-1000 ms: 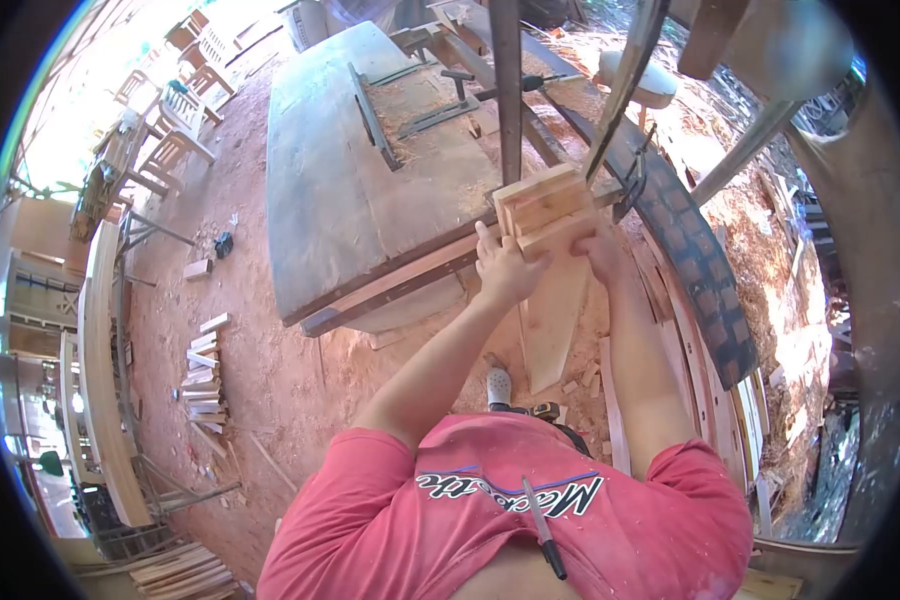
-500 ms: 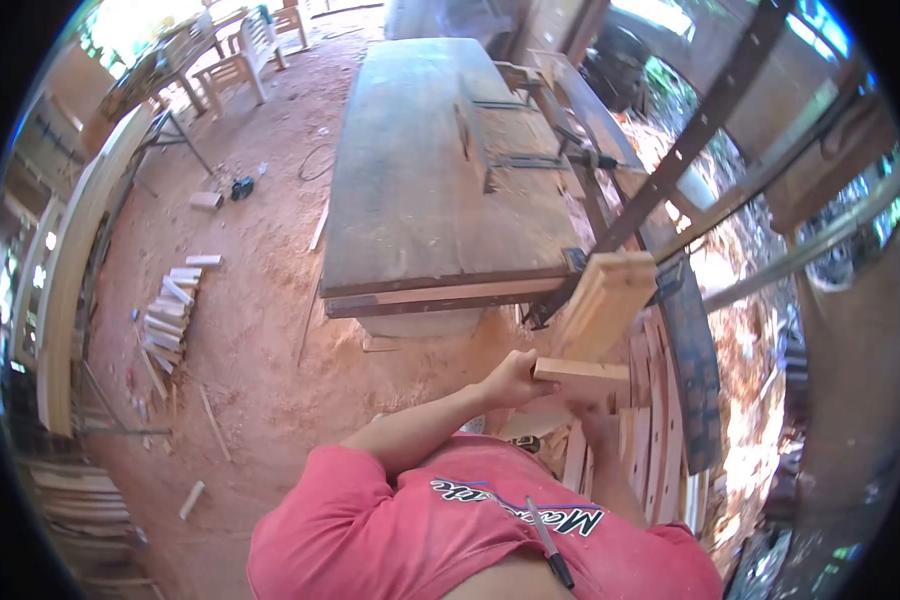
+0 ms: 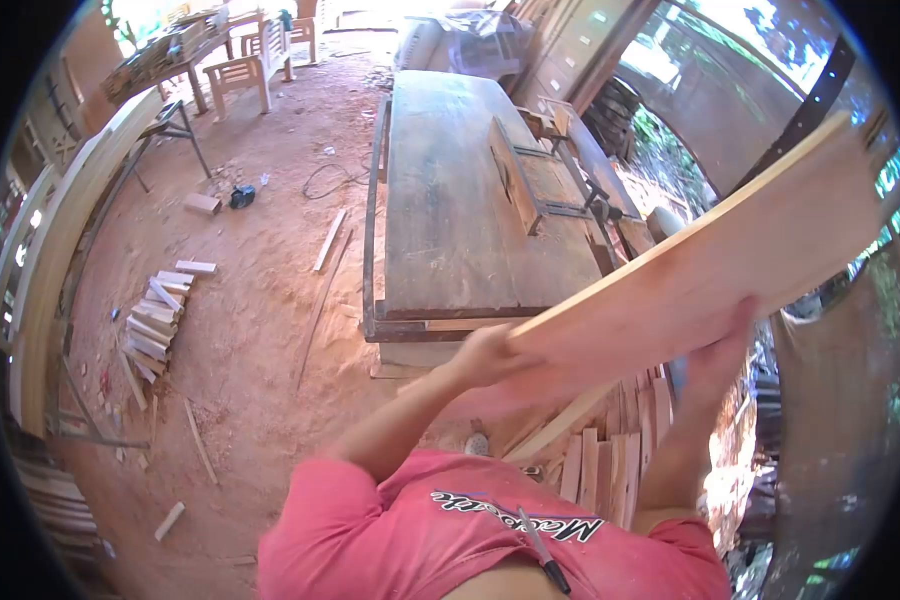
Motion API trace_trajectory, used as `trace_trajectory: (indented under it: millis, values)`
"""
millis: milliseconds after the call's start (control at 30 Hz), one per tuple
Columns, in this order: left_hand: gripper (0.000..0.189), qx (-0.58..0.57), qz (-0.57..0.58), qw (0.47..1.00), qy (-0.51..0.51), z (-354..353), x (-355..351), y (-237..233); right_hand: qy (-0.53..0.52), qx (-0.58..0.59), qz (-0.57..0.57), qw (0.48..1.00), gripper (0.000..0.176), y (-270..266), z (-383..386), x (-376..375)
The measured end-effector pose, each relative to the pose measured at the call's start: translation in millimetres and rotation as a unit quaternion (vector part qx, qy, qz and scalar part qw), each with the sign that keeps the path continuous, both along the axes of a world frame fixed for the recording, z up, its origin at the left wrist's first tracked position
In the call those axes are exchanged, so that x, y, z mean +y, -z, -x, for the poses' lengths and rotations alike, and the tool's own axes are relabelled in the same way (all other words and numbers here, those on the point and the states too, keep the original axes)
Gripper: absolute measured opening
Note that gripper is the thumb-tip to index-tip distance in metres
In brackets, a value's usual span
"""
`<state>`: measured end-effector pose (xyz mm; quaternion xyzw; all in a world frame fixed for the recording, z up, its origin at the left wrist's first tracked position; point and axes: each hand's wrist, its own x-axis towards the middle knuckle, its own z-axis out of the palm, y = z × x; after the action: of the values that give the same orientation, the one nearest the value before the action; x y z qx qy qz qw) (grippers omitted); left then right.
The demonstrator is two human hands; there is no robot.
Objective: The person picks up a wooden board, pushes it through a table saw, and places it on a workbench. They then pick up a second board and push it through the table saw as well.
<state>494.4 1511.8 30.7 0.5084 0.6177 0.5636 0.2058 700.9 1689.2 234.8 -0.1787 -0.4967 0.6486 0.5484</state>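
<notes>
A wide wooden board [image 3: 670, 265] is held up in front of me, slanting from lower left to upper right. My left hand [image 3: 485, 357] is closed around its left part, with the thumb side at the upper edge. Along the lower edge, my right hand [image 3: 727, 335] grips the board further right; it is somewhat blurred, and some fingers are hidden. The board covers the right front corner of the workbench [image 3: 450, 220]. A pen [image 3: 542, 550] hangs on the front of my red shirt [image 3: 410, 530].
Cut wooden strips [image 3: 610, 470] stand below the board. Short offcuts [image 3: 155, 325] lie piled on the dusty floor at left, near a loose cable [image 3: 330, 182]. Long planks [image 3: 60, 270] rest on a stand along the left side. Wooden chairs [image 3: 240, 85] stand at the back.
The board has swung from end-on to broadside and risen to the right. My right hand has moved up and right with it; my left hand has shifted slightly left. My view has turned a little.
</notes>
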Motion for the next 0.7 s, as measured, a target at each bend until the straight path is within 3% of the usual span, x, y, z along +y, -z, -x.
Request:
trace_trajectory:
  millis: [67,100,167,200,233,267,333,433,500,533,567,633,667,700]
  values:
    - [0.049,-0.039,-0.046,0.991,-0.115,21.5,-31.6,58.4,0.055,0.022,-0.008,0.998,0.071,-65.2,-11.5,9.3]
    - [0.055,0.046,0.005,0.984,-0.172,24.4,-33.5,32.3,0.06,0.017,-0.006,0.998,0.071,-68.6,-26.2,22.5]
    - [0.061,0.041,0.033,0.981,-0.185,32.6,-27.1,-24.0,-0.091,0.07,-0.082,0.99,0.066,-73.2,-63.0,42.0]
    - [0.064,-0.033,0.02,0.989,-0.145,30.3,-24.4,-52.3,0.13,-0.133,-0.339,0.922,0.062,-34.2,-84.7,46.1]
    - [0.066,-0.1,-0.003,0.989,-0.107,31.2,-17.1,-83.0,0.237,-0.193,-0.485,0.819,0.058,-19.3,-66.1,26.2]
    - [0.067,-0.073,-0.009,0.993,-0.088,30.1,-11.2,-109.8,0.371,-0.222,-0.591,0.681,0.054,-5.4,-45.9,4.3]
    - [0.069,-0.034,-0.041,0.997,-0.054,28.9,3.2,-154.2,0.4,-0.135,-0.63,0.652,0.049,-27.6,4.5,-45.8]
    - [0.071,0.035,-0.071,0.995,-0.057,39.1,43.6,-205.1,0.444,-0.13,-0.682,0.567,0.051,-51.4,-5.7,-18.0]
    - [0.07,0.047,-0.044,0.997,-0.052,53.0,73.3,-240.7,0.42,-0.136,-0.732,0.519,0.05,-99.1,8.2,6.0]
    - [0.07,0.05,-0.038,0.997,-0.051,63.0,94.1,-242.6,0.36,-0.12,-0.688,0.619,0.042,-113.9,17.6,19.5]
    - [0.066,0.084,-0.116,0.986,-0.086,73.6,115.8,-241.4,0.302,-0.089,-0.63,0.709,0.036,-128.8,26.9,33.0]
    - [0.059,0.162,-0.231,0.947,-0.152,104.6,156.2,-232.0,0.165,-0.002,-0.405,0.899,0.029,-143.8,51.6,65.6]
    - [0.056,0.2,-0.264,0.925,-0.186,123.4,164.9,-218.0,0.138,0.024,-0.384,0.913,0.029,-149.1,70.3,68.0]
    - [0.053,0.147,-0.24,0.937,-0.206,134.3,165.8,-209.0,0.112,0.05,-0.362,0.924,0.029,-154.4,88.9,70.4]
